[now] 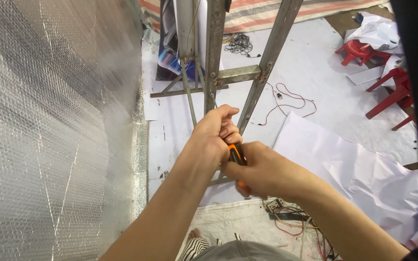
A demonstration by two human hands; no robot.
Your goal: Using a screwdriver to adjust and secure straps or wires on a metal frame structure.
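Head view showed an orange-and-black tool handle (pixel 236 154) pinched between both fists, its long axis running down toward the person — right hand (pixel 260 170) clenched low on it, left hand (pixel 212 135) gripping above (tip hidden), beside the metal frame (pixel 238 75).

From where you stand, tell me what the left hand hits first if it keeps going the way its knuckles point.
Probably the grey metal frame upright: the left hand points up-screen at it, seemingly almost touching, though depth is unclear.
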